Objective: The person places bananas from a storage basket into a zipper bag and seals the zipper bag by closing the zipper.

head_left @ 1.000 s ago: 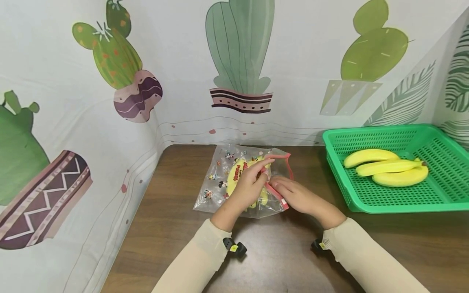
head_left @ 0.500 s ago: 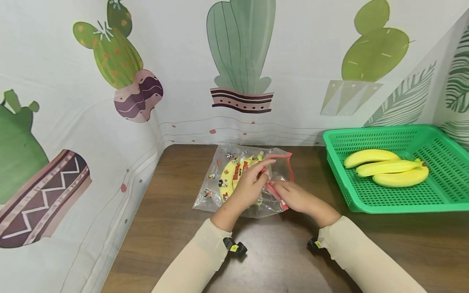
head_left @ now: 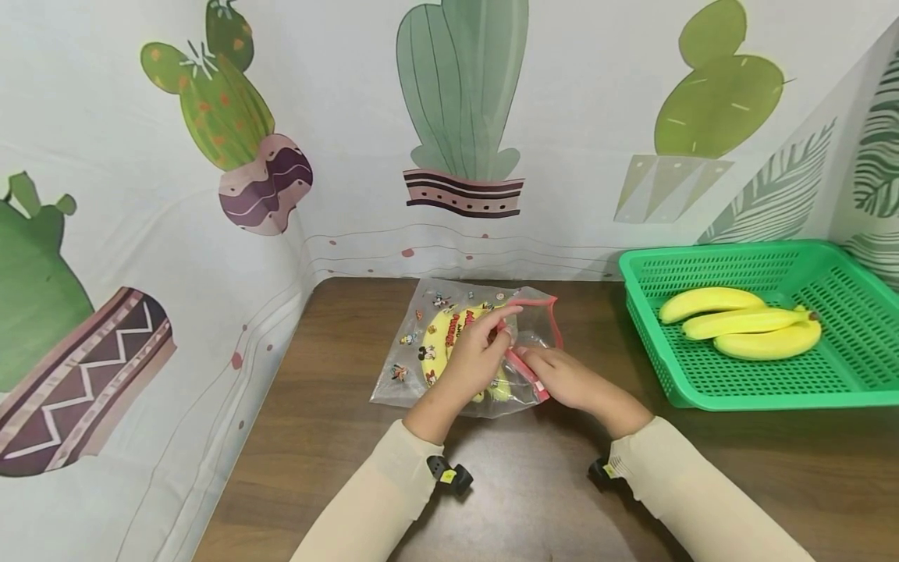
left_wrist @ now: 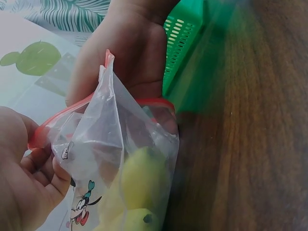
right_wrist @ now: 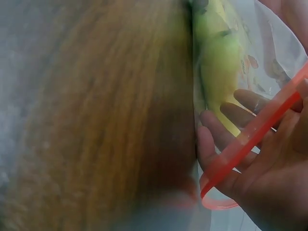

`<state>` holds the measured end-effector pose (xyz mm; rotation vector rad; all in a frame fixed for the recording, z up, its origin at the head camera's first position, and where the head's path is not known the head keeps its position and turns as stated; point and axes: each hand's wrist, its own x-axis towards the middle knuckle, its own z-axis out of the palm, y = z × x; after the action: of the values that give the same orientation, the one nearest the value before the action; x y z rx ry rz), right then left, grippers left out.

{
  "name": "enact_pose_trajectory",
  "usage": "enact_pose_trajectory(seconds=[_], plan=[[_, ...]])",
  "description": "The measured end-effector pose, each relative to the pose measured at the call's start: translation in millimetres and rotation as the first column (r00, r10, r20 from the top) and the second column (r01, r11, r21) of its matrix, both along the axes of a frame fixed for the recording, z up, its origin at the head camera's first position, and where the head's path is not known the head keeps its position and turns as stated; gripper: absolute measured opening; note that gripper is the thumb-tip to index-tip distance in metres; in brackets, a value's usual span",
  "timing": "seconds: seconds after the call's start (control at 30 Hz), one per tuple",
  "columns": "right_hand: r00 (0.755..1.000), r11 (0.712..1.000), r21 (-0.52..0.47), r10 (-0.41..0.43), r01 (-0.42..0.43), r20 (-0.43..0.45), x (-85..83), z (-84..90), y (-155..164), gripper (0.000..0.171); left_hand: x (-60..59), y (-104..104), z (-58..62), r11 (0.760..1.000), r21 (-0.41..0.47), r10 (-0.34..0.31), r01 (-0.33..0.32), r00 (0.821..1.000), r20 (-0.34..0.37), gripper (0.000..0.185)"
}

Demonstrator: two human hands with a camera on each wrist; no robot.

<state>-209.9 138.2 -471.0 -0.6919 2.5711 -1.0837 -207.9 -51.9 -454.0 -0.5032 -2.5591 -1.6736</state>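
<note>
A clear zip bag point(head_left: 421, 351) printed with cartoon figures lies on the brown table point(head_left: 337, 437), its red zip rim point(head_left: 555, 316) gaping toward the right. Yellow bananas point(head_left: 438, 343) lie inside it. My left hand point(head_left: 502, 328) pinches the bag's upper edge by the opening. My right hand point(head_left: 532, 361) holds the near red zip strip point(right_wrist: 250, 139) with curled fingers. In the left wrist view the bag point(left_wrist: 110, 144) bunches up between both hands, with the bananas point(left_wrist: 139, 178) below. The right wrist view shows a banana point(right_wrist: 219, 62) through the plastic.
A green plastic basket point(head_left: 843, 382) stands at the right with three loose bananas point(head_left: 744, 320) in it. Cactus-printed cloth walls point(head_left: 456, 117) close off the back and left. Bare tabletop lies in front of the bag.
The bananas have slid deeper into the bag, toward its left end. Both hands stay at the opening, and the right hand has drawn slightly closer to the left.
</note>
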Motion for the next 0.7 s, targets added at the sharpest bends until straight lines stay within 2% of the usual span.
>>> enact_pose_trajectory(seconds=[0.4, 0.7], plan=[[0.999, 0.999, -0.036, 0.011, -0.013, -0.042, 8.0, 0.8, 2, 0.048, -2.6, -4, -1.1, 0.999, 0.020, 0.049, -0.049, 0.999, 0.010, 0.042], [0.986, 0.997, -0.066, 0.015, -0.027, -0.167, 16.1, 12.9, 8, 0.033, -2.1, -7, 0.4, 0.999, 0.027, 0.047, -0.047, 0.999, 0.010, 0.043]])
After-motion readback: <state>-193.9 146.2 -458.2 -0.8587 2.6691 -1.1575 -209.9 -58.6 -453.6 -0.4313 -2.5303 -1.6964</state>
